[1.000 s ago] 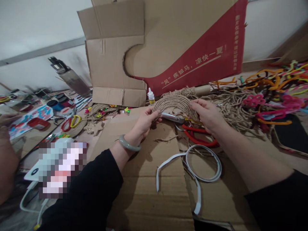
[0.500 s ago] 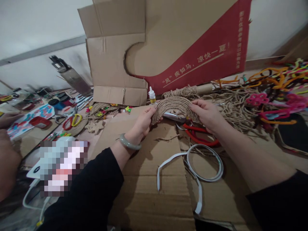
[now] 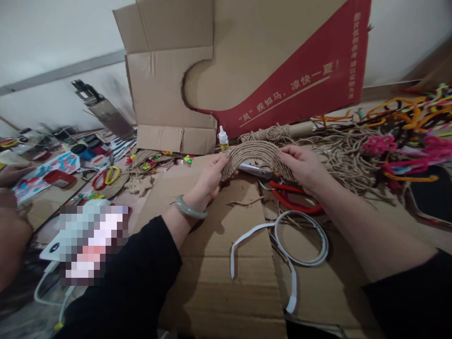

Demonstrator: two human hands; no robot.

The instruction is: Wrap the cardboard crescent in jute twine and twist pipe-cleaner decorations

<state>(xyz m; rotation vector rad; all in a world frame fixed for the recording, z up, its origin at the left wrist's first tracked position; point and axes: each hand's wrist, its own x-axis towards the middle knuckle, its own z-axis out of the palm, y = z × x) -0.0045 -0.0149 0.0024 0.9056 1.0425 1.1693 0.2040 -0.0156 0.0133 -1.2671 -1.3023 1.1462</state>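
Observation:
An arched piece made of rows of brown rope (image 3: 254,151) is held up between my two hands. My left hand (image 3: 213,178), with a pale bangle on the wrist, pinches its left end. At the other end, the fingers of my right hand (image 3: 300,165) close on the rope. Below and behind the arch lie a grey-handled cutter (image 3: 259,172) and red-handled scissors (image 3: 294,200). A small white glue bottle (image 3: 222,137) stands just behind the arch, near my left fingertips. Nearer to me, a roll of white tape (image 3: 301,239) rests on the cardboard (image 3: 219,287).
Cut cardboard (image 3: 169,94) with a red printed part stands at the back. Loose rope (image 3: 349,165) and pipe cleaners (image 3: 413,113) lie right, beside a dark phone (image 3: 432,193). Left are a bottle (image 3: 108,113), a power bank (image 3: 52,249) and another person's hand (image 3: 14,174).

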